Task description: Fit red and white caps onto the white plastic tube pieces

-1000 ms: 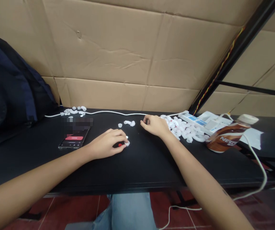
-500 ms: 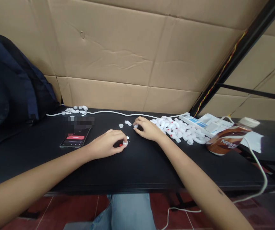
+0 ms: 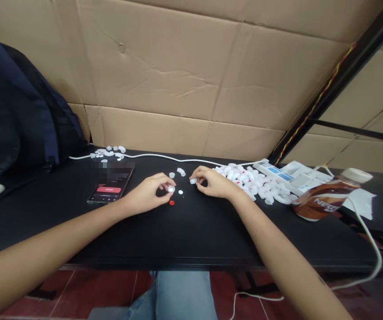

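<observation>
Since the frame half a second back: the left hand (image 3: 146, 195) has lifted off the red piece and now carries a white cap; the right hand (image 3: 213, 182) has drawn back from the loose caps with one pinched.

Left of the phone (image 3: 111, 189): dark backpack (image 3: 18, 120) against the cardboard wall. Beyond the phone, a small cluster of white caps (image 3: 107, 152) by the white cable (image 3: 158, 156).

Right of the phone: left hand's fingers (image 3: 164, 182) closed in a pinch on a white cap (image 3: 171, 189), held just above the desk (image 3: 191, 235). Small red piece (image 3: 171, 203) lies bare on the desk just below those fingers, apart from them. Tiny white bit (image 3: 180, 192) sits just beside the held cap.

Further right: right hand's fingers curled, pinching a second cap (image 3: 193, 181) at the tips. Two loose caps (image 3: 178, 171) lie just beyond, between the hands.

Right of that hand: the pile of caps (image 3: 251, 180), then a power strip (image 3: 288, 174), then a brown bottle (image 3: 328, 195) lying on its side.
</observation>
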Demonstrator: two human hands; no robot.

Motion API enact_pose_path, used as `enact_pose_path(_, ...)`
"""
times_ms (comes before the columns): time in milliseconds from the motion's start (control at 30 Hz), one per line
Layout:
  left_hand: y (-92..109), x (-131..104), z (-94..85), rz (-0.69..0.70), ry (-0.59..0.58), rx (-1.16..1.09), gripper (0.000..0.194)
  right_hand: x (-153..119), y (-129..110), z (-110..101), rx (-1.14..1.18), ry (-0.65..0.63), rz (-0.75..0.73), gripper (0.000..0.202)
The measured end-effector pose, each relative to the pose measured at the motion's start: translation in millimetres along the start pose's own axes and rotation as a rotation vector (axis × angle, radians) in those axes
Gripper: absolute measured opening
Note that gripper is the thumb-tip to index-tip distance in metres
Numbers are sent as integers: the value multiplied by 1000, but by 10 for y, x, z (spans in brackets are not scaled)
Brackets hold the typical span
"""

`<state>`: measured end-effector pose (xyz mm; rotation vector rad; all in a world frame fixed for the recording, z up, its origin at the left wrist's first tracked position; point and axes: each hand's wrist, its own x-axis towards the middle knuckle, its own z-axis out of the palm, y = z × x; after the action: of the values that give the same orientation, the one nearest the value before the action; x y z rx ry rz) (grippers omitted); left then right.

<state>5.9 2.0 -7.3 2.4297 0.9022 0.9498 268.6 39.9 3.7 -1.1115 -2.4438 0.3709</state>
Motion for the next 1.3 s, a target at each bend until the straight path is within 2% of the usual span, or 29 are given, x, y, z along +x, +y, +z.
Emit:
enact_pose_path(200,-41,6,18,-47,14,-16,18,12,-181,23,8,16,-44,21)
enact_pose_path(367,-69,13,31,-49,34,-18,18,28,-436,125,287,-7,-97,19)
enact_pose_path(500,-42,23,20,-72,53,-54,21,37,-545,221,515,0,-96,25)
enact_pose_path(667,-15,28,5,-65,55,-66,18,39,-545,246,521,-6,-84,18)
enact_pose_path(967,23,8,-9,30,81,-11,17,65,-436,243,690,-74,-47,26)
enact_pose_path(1167,9,5,-6,33,64,-75,20,39,-507,223,561,10,-93,21)
enact_pose_path(1300,7,5,-10,30,60,-91,20,30,-512,193,534,1,-100,19)
